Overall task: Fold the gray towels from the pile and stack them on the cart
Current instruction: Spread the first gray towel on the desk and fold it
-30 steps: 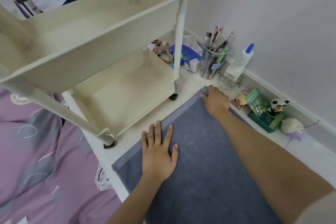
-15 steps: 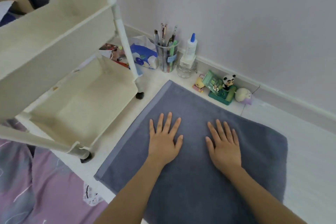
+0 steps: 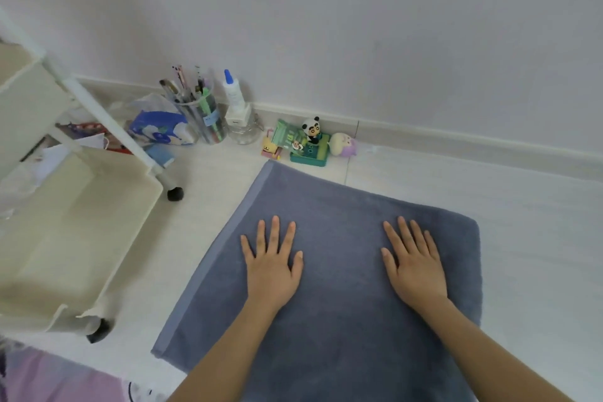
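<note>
Far left, the cream plastic rolling cart (image 3: 81, 225) w/ black caster wheels, its lower tray showing nothing in it. Behind it by the wall: a blue-and-white tissue pack (image 3: 160, 130), a clear cup of pens (image 3: 200, 114), then a white glue bottle w/ blue cap (image 3: 233, 96). Next along, a small green tray of toy figures (image 3: 308, 150), panda figure (image 3: 311, 129) on top. Centre now: the gray terry towel (image 3: 332, 313) lies spread flat on the white surface, just right of the cart, not touching it. Left hand (image 3: 270, 268) flat on it, fingers straight & spread, gripping nothing. Right hand (image 3: 414, 264) beside it, also flat, palm down, fingers straight, pressing the towel's right half.
</note>
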`<state>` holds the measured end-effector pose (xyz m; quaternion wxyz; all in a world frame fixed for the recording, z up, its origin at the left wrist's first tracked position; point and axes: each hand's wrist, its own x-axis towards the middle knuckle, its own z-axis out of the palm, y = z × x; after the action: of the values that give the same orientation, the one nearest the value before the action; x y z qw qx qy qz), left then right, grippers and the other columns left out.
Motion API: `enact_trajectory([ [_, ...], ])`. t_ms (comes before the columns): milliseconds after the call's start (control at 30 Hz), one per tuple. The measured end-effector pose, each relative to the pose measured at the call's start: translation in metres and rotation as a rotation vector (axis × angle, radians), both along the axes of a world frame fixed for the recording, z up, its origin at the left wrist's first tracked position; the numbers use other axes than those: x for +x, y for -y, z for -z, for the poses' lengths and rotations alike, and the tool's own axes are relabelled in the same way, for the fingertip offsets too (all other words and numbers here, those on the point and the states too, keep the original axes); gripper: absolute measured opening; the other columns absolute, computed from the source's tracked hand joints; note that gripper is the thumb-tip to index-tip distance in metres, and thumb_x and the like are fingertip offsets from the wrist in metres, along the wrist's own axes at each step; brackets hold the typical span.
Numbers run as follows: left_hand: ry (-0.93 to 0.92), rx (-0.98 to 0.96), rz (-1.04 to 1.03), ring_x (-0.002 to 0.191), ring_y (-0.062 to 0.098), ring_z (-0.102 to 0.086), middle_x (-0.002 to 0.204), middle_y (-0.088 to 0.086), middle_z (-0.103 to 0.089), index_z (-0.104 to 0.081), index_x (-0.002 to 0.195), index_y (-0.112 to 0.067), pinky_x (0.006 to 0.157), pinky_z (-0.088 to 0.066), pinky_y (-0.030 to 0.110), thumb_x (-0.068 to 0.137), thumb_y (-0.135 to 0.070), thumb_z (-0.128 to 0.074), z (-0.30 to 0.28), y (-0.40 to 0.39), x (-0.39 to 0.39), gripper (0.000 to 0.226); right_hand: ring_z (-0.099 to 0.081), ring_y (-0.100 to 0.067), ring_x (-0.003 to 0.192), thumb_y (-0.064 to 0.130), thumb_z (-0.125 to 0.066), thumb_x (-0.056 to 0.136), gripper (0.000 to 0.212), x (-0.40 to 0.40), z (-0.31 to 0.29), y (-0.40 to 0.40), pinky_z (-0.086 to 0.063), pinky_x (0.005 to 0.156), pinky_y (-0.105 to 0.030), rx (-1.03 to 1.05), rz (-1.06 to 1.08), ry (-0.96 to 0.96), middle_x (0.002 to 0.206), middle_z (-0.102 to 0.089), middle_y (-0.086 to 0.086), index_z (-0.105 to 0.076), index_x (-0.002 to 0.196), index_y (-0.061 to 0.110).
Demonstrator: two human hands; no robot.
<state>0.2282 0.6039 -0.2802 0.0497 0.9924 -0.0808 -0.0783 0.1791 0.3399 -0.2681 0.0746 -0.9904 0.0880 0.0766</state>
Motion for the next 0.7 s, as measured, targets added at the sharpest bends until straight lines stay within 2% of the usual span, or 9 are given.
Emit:
enact_trajectory([
  [67, -0.015, -0.019, 0.021, 0.141, 0.034, -0.028, 0.153, 0.007, -0.032, -0.028, 0.147, -0.026, 0.107, -0.01, 0.061, 0.093, -0.049, -0.025, -0.001, 0.033, -0.015, 0.059, -0.006, -0.018, 0.145, 0.062, 0.018, 0.085, 0.072, -0.013, -0.002, 0.032, 0.014, 0.115, -0.029, -0.014, 0.013, -0.021, 0.157, -0.013, 0.001, -0.005, 0.146, 0.031],
  [200, -0.037, -0.05, 0.04, 0.14, 0.035, -0.025, 0.151, 0.01, -0.034, -0.037, 0.145, -0.023, 0.106, -0.012, 0.063, 0.091, -0.05, -0.028, -0.006, 0.094, -0.038, 0.061, 0.01, -0.013, 0.145, 0.066, 0.042, 0.062, 0.086, -0.023, -0.007, 0.095, 0.018, 0.114, -0.029, -0.064, 0.003, -0.111, 0.158, 0.008, 0.007, 0.019, 0.14, 0.038],
  [300, -0.058, -0.052, 0.0, 0.141, 0.037, -0.025, 0.153, 0.012, -0.028, -0.037, 0.145, -0.021, 0.108, -0.006, 0.063, 0.09, -0.051, -0.025, -0.004, 0.123, -0.046, 0.063, 0.01, -0.017, 0.146, 0.068, 0.047, 0.053, 0.099, -0.017, -0.017, 0.12, 0.015, 0.115, -0.036, -0.103, -0.015, -0.178, 0.158, 0.009, 0.005, 0.018, 0.142, 0.037],
  [333, -0.067, -0.052, 0.0, 0.142, 0.037, -0.02, 0.155, 0.012, -0.02, -0.032, 0.147, -0.02, 0.109, 0.0, 0.061, 0.09, -0.052, -0.02, -0.006, 0.137, -0.048, 0.066, 0.009, -0.02, 0.146, 0.068, 0.042, 0.057, 0.099, -0.021, -0.022, 0.131, 0.013, 0.115, -0.039, -0.122, 0.005, -0.189, 0.159, 0.007, 0.003, 0.012, 0.146, 0.036],
  [400, -0.066, -0.08, 0.01, 0.146, 0.033, -0.006, 0.156, 0.009, -0.002, -0.019, 0.15, -0.016, 0.11, 0.014, 0.055, 0.088, -0.054, -0.009, -0.01, 0.155, -0.051, 0.073, 0.005, -0.025, 0.146, 0.062, 0.02, 0.075, 0.086, -0.025, -0.031, 0.137, 0.009, 0.116, -0.042, -0.112, 0.096, -0.127, 0.159, 0.0, -0.001, -0.006, 0.151, 0.032],
  [467, -0.024, -0.138, 0.112, 0.146, 0.026, 0.007, 0.156, 0.007, 0.007, -0.009, 0.15, -0.014, 0.11, 0.02, 0.049, 0.087, -0.054, -0.005, -0.012, 0.177, -0.052, 0.074, -0.003, -0.031, 0.145, 0.052, -0.013, 0.095, 0.062, -0.036, -0.038, 0.143, 0.002, 0.116, -0.043, -0.038, 0.342, 0.025, 0.159, -0.007, -0.008, -0.018, 0.15, 0.023],
  [533, -0.03, -0.214, 0.275, 0.144, 0.022, 0.015, 0.156, 0.004, 0.012, -0.002, 0.15, -0.015, 0.111, 0.023, 0.043, 0.088, -0.053, -0.004, -0.016, 0.205, -0.052, 0.073, -0.015, -0.039, 0.141, 0.042, -0.035, 0.098, 0.062, -0.051, -0.041, 0.157, -0.009, 0.114, -0.048, 0.081, 0.661, 0.107, 0.156, -0.013, -0.018, -0.017, 0.15, 0.013],
  [634, -0.027, -0.277, 0.465, 0.145, 0.018, 0.01, 0.158, 0.003, 0.006, -0.008, 0.151, -0.017, 0.114, 0.017, 0.04, 0.091, -0.05, -0.008, -0.013, 0.238, -0.044, 0.069, -0.039, -0.041, 0.127, 0.042, -0.046, 0.095, 0.065, -0.062, -0.039, 0.182, -0.033, 0.102, -0.048, 0.435, 1.019, 0.139, 0.142, -0.04, -0.022, -0.027, 0.144, 0.004],
  [700, -0.013, -0.269, 0.504, 0.145, 0.014, 0.007, 0.159, 0.003, -0.003, -0.011, 0.151, -0.017, 0.116, 0.011, 0.039, 0.093, -0.049, -0.007, -0.006, 0.246, -0.037, 0.067, -0.055, -0.034, 0.113, 0.037, -0.053, 0.093, 0.048, -0.064, -0.046, 0.19, -0.045, 0.09, -0.039, 0.71, 1.033, 0.223, 0.121, -0.06, -0.012, -0.049, 0.13, 0.007],
])
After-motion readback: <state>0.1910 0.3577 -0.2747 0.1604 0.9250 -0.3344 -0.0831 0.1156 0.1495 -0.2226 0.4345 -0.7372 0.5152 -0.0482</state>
